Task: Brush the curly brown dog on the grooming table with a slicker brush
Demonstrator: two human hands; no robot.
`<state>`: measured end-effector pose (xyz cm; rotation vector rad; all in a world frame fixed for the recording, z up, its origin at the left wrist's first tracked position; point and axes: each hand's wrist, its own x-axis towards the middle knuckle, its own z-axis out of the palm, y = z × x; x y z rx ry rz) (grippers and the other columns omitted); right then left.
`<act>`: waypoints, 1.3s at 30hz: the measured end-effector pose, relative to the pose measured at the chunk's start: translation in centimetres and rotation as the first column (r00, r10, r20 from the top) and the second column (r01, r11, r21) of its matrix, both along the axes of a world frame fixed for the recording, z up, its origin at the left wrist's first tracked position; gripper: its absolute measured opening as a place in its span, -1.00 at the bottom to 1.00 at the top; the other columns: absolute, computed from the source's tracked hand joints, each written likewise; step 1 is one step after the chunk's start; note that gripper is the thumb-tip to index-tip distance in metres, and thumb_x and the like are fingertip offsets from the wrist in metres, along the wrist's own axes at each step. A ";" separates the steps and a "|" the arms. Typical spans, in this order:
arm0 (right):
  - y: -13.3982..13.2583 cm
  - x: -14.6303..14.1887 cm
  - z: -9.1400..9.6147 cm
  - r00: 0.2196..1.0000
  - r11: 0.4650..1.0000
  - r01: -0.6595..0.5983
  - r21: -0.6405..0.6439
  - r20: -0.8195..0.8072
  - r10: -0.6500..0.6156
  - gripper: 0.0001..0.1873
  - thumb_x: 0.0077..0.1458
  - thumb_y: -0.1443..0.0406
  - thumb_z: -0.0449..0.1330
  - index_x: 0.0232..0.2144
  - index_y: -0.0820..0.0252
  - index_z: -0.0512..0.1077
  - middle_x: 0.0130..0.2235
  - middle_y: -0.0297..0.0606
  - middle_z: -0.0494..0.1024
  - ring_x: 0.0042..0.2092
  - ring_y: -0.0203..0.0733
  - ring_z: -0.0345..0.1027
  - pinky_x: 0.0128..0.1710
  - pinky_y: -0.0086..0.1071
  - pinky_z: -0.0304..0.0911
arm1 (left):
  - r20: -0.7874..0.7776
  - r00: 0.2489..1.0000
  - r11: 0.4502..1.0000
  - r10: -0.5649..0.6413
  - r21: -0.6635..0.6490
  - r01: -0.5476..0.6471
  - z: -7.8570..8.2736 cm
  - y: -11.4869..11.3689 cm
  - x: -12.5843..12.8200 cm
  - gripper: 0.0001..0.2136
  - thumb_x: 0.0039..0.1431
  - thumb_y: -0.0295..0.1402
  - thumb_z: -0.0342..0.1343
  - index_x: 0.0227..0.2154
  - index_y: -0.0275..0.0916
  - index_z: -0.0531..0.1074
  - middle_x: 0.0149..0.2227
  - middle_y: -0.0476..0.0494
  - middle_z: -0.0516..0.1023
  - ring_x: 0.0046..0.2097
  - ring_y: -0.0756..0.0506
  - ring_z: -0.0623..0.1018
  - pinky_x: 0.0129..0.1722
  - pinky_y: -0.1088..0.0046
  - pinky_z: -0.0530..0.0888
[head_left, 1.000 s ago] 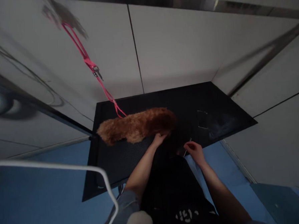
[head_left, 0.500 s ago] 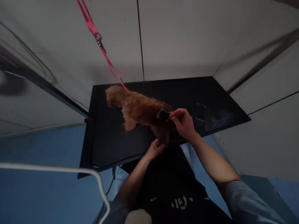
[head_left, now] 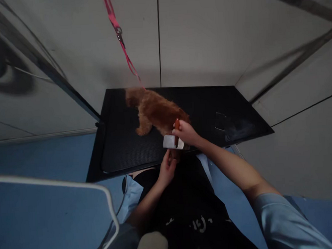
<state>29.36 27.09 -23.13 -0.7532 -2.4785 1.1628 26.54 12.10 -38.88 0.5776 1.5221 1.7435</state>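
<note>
Just dropped from the brown dog's (head_left: 156,110) rump to its hind leg at the table's (head_left: 123,152) 6 o'clock edge, slicker brush (head_left: 171,142) clamped in the right hand's (head_left: 186,134) grip, left hand's (head_left: 167,171) grip closed round that leg, brushing now at the hindquarters.

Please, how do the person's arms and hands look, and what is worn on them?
The left hand and right hand are bare, without gloves. The forearms are uncovered; the light blue sleeves end near the elbows. No wristwear shows.
</note>
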 end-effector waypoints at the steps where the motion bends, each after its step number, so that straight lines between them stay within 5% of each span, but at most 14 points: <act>1: 0.0 -0.2 0.3 0.996 0.996 0.069 0.064 -0.063 -0.065 -0.82 0.04 0.31 0.09 -0.24 0.20 0.31 -0.34 -0.30 0.46 -0.31 -0.23 0.36 -0.26 -0.37 0.24 | -0.078 0.996 0.999 0.047 0.001 -0.047 0.1 -0.2 0.1 -0.49 0.06 -0.26 0.11 0.11 -0.23 0.27 -0.06 -0.23 0.52 -0.10 -0.11 0.53 -0.17 0.39 0.48; 4: -0.4 -0.6 1.2 0.974 0.964 0.128 0.233 -0.211 -0.078 -0.80 0.10 0.28 0.06 -0.18 0.16 0.30 -0.23 -0.25 0.47 -0.21 -0.21 0.35 -0.17 -0.34 0.21 | -0.325 0.942 0.996 0.083 0.011 -0.084 0.8 -0.8 0.5 -0.57 0.12 -0.34 0.02 0.08 -0.22 0.33 0.08 -0.23 0.43 0.12 -0.14 0.41 0.11 0.27 0.35; 7: -1.1 -1.4 1.3 0.997 0.987 -0.072 0.146 0.047 0.066 -0.85 0.04 0.30 0.13 -0.27 0.17 0.32 -0.36 -0.31 0.46 -0.34 -0.24 0.33 -0.29 -0.39 0.22 | -0.522 0.853 1.000 -0.011 -0.007 0.008 1.6 -1.2 1.1 -0.68 0.17 -0.40 -0.07 -0.07 -0.21 0.48 -0.04 -0.22 0.51 0.03 -0.14 0.47 0.10 0.22 0.36; 9: -1.3 -2.1 1.6 0.977 0.988 -0.088 0.124 0.202 0.062 -0.86 0.03 0.30 0.15 -0.30 0.19 0.33 -0.42 -0.31 0.44 -0.39 -0.22 0.32 -0.34 -0.38 0.21 | -0.605 0.794 0.998 -0.061 -0.054 0.035 1.9 -1.5 1.4 -0.68 0.17 -0.44 -0.09 -0.11 -0.21 0.51 -0.12 -0.22 0.53 -0.04 -0.13 0.51 0.05 0.23 0.41; 13: -2.0 -2.8 2.4 0.999 0.933 0.039 0.357 -0.017 -0.036 -0.83 0.09 0.31 0.09 -0.21 0.14 0.32 -0.26 -0.19 0.48 -0.19 -0.10 0.35 -0.18 -0.30 0.21 | -0.695 0.711 0.988 -0.105 -0.151 -0.003 2.4 -1.5 1.6 -0.64 0.15 -0.51 -0.10 -0.06 -0.20 0.49 -0.13 -0.23 0.51 -0.08 -0.12 0.52 -0.03 0.28 0.46; 16: -2.8 -2.5 1.7 0.997 0.964 -0.070 0.258 0.059 0.057 -0.86 0.05 0.30 0.13 -0.27 0.13 0.32 -0.32 -0.25 0.47 -0.25 -0.14 0.35 -0.24 -0.35 0.22 | -0.726 0.668 0.974 -0.164 -0.225 -0.006 3.1 -1.1 1.5 -0.65 0.12 -0.53 -0.08 -0.11 -0.23 0.52 -0.22 -0.26 0.51 -0.17 -0.15 0.53 -0.10 0.28 0.49; 19: -2.1 -2.1 1.2 0.981 0.991 0.004 0.137 0.189 -0.030 -0.87 0.04 0.26 0.13 -0.32 0.16 0.31 -0.43 -0.33 0.43 -0.40 -0.21 0.32 -0.37 -0.39 0.20 | -0.728 0.646 0.961 -0.229 -0.273 0.033 3.6 -1.0 1.7 -0.62 0.11 -0.54 -0.09 -0.08 -0.24 0.50 -0.22 -0.29 0.49 -0.21 -0.15 0.53 -0.14 0.28 0.49; 22: -0.9 -1.4 1.9 0.986 0.949 0.153 0.274 0.026 -0.167 -0.80 0.08 0.25 0.07 -0.21 0.17 0.31 -0.37 -0.29 0.45 -0.34 -0.18 0.34 -0.30 -0.35 0.21 | -0.719 0.634 0.949 -0.283 -0.304 0.078 3.4 -1.4 2.4 -0.57 0.10 -0.55 -0.10 0.00 -0.19 0.44 -0.15 -0.25 0.47 -0.20 -0.11 0.53 -0.16 0.34 0.50; 24: -0.9 -0.9 2.0 0.990 0.942 0.139 0.305 -0.066 -0.124 -0.73 0.10 0.26 0.06 -0.11 0.15 0.29 -0.29 -0.26 0.47 -0.25 -0.16 0.37 -0.21 -0.33 0.21 | -0.713 0.625 0.937 -0.319 -0.336 0.095 3.0 -1.7 2.7 -0.58 0.10 -0.55 -0.09 0.00 -0.18 0.45 -0.15 -0.24 0.46 -0.20 -0.10 0.53 -0.16 0.36 0.50; 28: -1.3 0.0 0.5 0.996 0.995 0.030 0.093 0.084 -0.038 -0.78 0.04 0.27 0.12 -0.20 0.16 0.33 -0.35 -0.32 0.48 -0.31 -0.21 0.37 -0.26 -0.36 0.25 | -0.708 0.623 0.932 -0.333 -0.349 0.102 2.1 -2.0 2.7 -0.58 0.10 -0.55 -0.08 0.01 -0.20 0.44 -0.06 -0.29 0.43 -0.11 -0.15 0.52 -0.10 0.33 0.49; 32: -1.1 0.8 0.2 0.962 0.939 0.273 0.209 -0.088 -0.260 -0.72 0.09 0.27 0.09 -0.11 0.15 0.30 -0.26 -0.25 0.49 -0.27 -0.17 0.38 -0.19 -0.29 0.26 | -0.697 0.625 0.923 -0.351 -0.369 0.107 1.5 -1.9 2.4 -0.59 0.10 -0.55 -0.08 -0.01 -0.25 0.46 -0.09 -0.31 0.45 -0.12 -0.16 0.53 -0.12 0.32 0.50; 34: -1.5 1.1 0.2 0.956 0.930 0.277 0.244 -0.171 -0.239 -0.70 0.11 0.28 0.08 -0.07 0.13 0.29 -0.20 -0.21 0.50 -0.21 -0.16 0.39 -0.13 -0.27 0.25 | -0.686 0.621 0.912 -0.378 -0.393 0.121 1.3 -1.9 2.3 -0.60 0.11 -0.55 -0.08 -0.02 -0.25 0.46 -0.09 -0.31 0.45 -0.10 -0.16 0.53 -0.11 0.32 0.50; 37: -2.1 1.0 -0.6 0.992 0.988 0.128 0.085 0.002 -0.129 -0.77 0.05 0.29 0.13 -0.18 0.15 0.34 -0.33 -0.28 0.51 -0.30 -0.19 0.40 -0.24 -0.33 0.29 | -0.644 0.606 0.868 -0.468 -0.464 0.177 1.4 -1.7 2.2 -0.63 0.13 -0.54 -0.09 -0.07 -0.26 0.49 -0.11 -0.32 0.46 -0.13 -0.17 0.54 -0.13 0.29 0.51; 39: -2.0 0.9 -1.1 0.982 0.983 0.180 0.033 0.053 -0.181 -0.79 0.02 0.28 0.15 -0.23 0.17 0.35 -0.39 -0.31 0.50 -0.35 -0.21 0.39 -0.29 -0.35 0.30 | -0.624 0.600 0.850 -0.500 -0.487 0.202 1.5 -1.6 2.2 -0.62 0.13 -0.55 -0.10 -0.05 -0.25 0.48 -0.11 -0.30 0.46 -0.14 -0.15 0.54 -0.12 0.30 0.50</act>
